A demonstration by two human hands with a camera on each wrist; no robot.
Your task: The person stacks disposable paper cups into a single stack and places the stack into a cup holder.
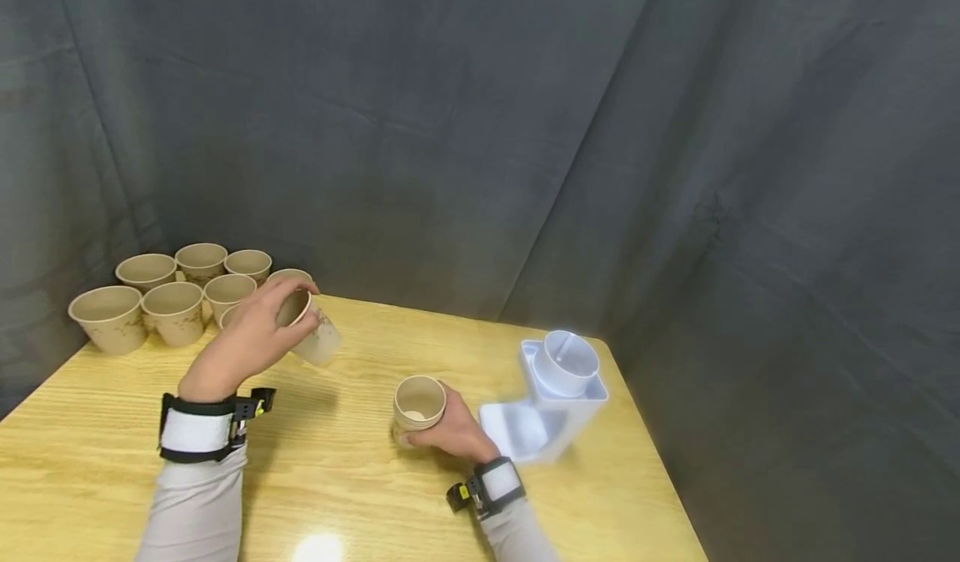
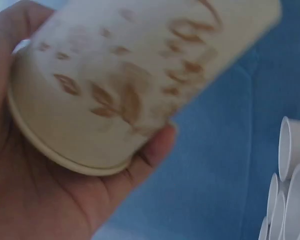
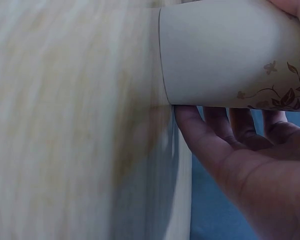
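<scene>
My left hand (image 1: 251, 333) grips a beige paper cup (image 1: 321, 341) near its rim, holding it tilted above the table with its base toward the right. Brown leaf print and lettering run round that cup's side in the left wrist view (image 2: 110, 85). My right hand (image 1: 457, 429) is wrapped round the side of other paper cups (image 1: 408, 433), nested upright with two rims close together. In the right wrist view, the base of these nested cups (image 3: 210, 60) is right at the wooden tabletop (image 3: 65, 120), fingers curved along the side.
Several upright paper cups (image 1: 174, 316) stand grouped at the back left, close by my left hand. A white plastic stand with a round cup-like top (image 1: 567, 366) is just right of my right hand. Dark grey cloth (image 1: 420, 128) hangs behind the table.
</scene>
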